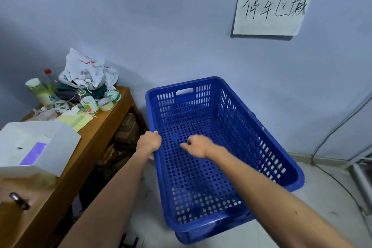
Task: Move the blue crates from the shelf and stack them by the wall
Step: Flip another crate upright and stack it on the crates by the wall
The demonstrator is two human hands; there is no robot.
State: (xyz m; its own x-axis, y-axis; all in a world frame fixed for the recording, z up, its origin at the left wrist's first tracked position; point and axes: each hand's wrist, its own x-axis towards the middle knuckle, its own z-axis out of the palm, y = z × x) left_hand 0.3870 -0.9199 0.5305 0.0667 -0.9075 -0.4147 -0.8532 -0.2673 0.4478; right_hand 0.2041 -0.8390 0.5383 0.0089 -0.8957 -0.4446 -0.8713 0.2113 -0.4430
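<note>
A blue perforated plastic crate [251, 133] sits by the pale wall, its far short end with a handle slot close to the wall. A second blue crate's rim [193, 237] shows underneath at the near end. My left hand [149, 142] grips the crate's left long rim. My right hand [198, 146] hovers over the inside of the crate, fingers loosely curled and blurred, holding nothing.
A wooden table [96, 133] stands close to the left of the crate, cluttered with bottles [43, 92], tape rolls [106, 104], a plastic bag [86, 68] and a white box [38, 147]. A handwritten paper sign [273, 6] hangs on the wall. Cables [330, 135] run at right.
</note>
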